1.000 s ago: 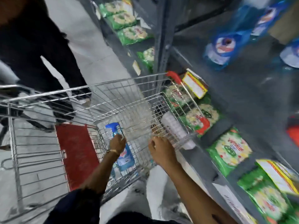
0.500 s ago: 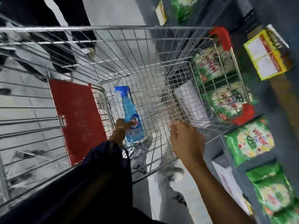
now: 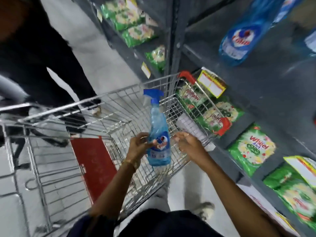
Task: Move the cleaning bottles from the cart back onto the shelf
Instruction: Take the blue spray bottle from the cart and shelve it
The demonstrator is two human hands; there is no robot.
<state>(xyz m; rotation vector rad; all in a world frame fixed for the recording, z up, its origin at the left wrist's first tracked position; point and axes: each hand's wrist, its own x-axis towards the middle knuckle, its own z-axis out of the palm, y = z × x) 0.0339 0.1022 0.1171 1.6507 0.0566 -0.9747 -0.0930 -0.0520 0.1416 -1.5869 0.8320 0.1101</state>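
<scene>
A blue spray bottle (image 3: 158,132) with a blue trigger head stands upright above the wire shopping cart (image 3: 109,106), lifted clear of the basket floor. My left hand (image 3: 138,145) grips its lower body from the left. Just right of the bottle, my right hand (image 3: 187,142) hovers with fingers apart, not touching it. On the grey shelf (image 3: 266,93) at the upper right lie more blue cleaning bottles (image 3: 239,41), blurred. The cart holds no other bottle that I can see.
Green detergent packs (image 3: 253,149) fill the lower shelves to the right and at the top. A red child-seat flap (image 3: 93,165) hangs in the cart. Another person in dark clothes (image 3: 39,53) stands beyond the cart at the left. My feet are on the pale floor below.
My left hand has lifted the spray bottle up out of the cart basket. The right hand let go of the cart rim and moved toward the bottle. The view swung up toward the shelf.
</scene>
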